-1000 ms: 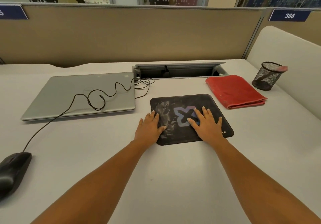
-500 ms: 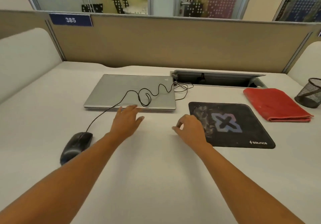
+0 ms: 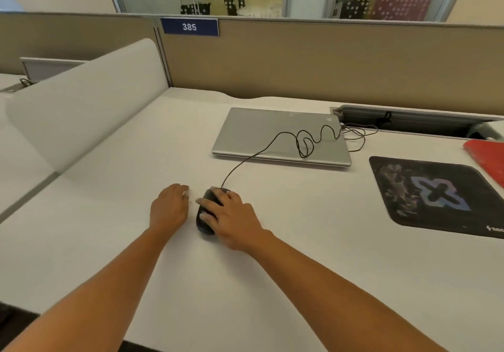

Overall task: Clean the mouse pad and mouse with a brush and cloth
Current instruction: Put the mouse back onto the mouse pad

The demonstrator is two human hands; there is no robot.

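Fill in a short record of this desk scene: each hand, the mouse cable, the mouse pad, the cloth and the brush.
right hand: grips the mouse
left hand: beside the mouse, holds nothing
cable: loops over the closed laptop
mouse pad: flat on the desk, right of the laptop
red cloth: at the right edge, partly cut off
brush: not in view
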